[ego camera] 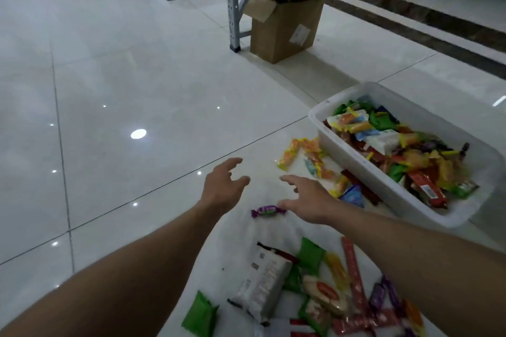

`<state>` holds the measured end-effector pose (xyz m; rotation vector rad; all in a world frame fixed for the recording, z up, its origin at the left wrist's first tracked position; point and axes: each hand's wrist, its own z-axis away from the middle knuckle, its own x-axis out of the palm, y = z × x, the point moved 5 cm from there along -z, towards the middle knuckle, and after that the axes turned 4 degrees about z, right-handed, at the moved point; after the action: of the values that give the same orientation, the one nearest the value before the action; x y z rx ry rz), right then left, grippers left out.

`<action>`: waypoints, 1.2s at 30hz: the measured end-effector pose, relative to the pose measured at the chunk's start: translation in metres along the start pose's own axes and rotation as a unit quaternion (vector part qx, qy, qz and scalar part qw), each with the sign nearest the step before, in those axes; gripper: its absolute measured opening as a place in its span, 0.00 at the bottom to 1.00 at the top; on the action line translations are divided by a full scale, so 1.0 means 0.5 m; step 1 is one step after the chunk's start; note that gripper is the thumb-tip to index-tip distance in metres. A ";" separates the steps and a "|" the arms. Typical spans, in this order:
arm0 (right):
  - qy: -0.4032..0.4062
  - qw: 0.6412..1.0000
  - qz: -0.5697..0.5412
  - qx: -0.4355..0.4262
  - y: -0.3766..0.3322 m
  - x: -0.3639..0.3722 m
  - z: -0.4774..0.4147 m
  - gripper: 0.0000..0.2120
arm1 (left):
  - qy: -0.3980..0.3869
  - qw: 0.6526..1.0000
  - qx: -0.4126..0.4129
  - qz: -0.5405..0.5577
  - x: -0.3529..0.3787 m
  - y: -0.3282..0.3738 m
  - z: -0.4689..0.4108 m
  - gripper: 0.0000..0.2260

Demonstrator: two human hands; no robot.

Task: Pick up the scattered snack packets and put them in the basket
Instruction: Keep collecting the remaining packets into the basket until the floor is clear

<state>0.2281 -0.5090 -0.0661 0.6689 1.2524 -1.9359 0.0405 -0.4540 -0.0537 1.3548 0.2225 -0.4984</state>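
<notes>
Bare tiled floor [123, 85] left and ahead; basket [438, 117] wall on the right, snack packets [309, 150] beside it and nearer.

text: none legible | box label [299, 34]: blurred | packets [262, 286]: print too small

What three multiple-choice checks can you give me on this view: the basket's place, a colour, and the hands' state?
1. The white basket sits:
A) to the person's left
B) to the person's right
C) between the forearms

2. The twist-wrapped candy by the right hand is:
A) yellow
B) green
C) purple

3. The left hand and right hand are:
A) both open, holding nothing
B) both gripping packets
C) one gripping a packet

Answers:
1 B, it lies right of both hands.
2 C, its wrapper is purple.
3 A, both are spread with nothing in them.
</notes>
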 end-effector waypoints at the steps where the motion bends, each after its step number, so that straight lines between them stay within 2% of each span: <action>1: -0.016 0.999 0.027 -0.005 0.002 0.031 0.000 0.33 | -0.004 1.000 -0.006 -0.005 -0.007 -0.017 0.006 0.21; 8: -0.104 0.973 0.205 -0.017 -0.006 0.160 -0.017 0.28 | -0.037 0.996 -0.011 -0.080 -0.021 -0.089 0.029 0.22; 11: -0.060 0.965 0.256 -0.020 -0.012 0.164 -0.030 0.23 | -0.041 0.994 -0.005 -0.101 -0.026 -0.102 0.025 0.22; 13: -0.002 0.955 0.296 -0.025 -0.020 0.156 -0.033 0.15 | -0.044 0.993 0.001 -0.112 -0.028 -0.109 0.022 0.22; 15: 0.020 0.952 0.307 -0.016 -0.021 0.154 -0.031 0.09 | -0.050 0.992 0.010 -0.120 -0.028 -0.114 0.022 0.22; 20: 0.039 0.968 0.243 0.055 0.001 0.153 -0.019 0.08 | -0.069 0.988 0.029 -0.133 -0.018 -0.117 0.026 0.21; 27: 0.083 0.986 0.089 0.114 0.029 0.103 -0.012 0.09 | -0.125 0.983 0.048 -0.128 0.027 -0.086 0.053 0.24; 31: 0.131 0.981 0.027 0.141 0.040 0.049 -0.007 0.08 | -0.170 0.967 0.052 -0.184 0.076 -0.073 0.076 0.32; 36: 0.143 0.976 -0.038 0.159 0.058 0.027 0.010 0.10 | -0.237 0.925 0.043 -0.293 0.125 -0.083 0.115 0.49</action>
<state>0.2429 -0.5254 -0.0900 1.1102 1.1555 -2.1857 0.0684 -0.5283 -0.1051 1.1982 0.2046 -1.3322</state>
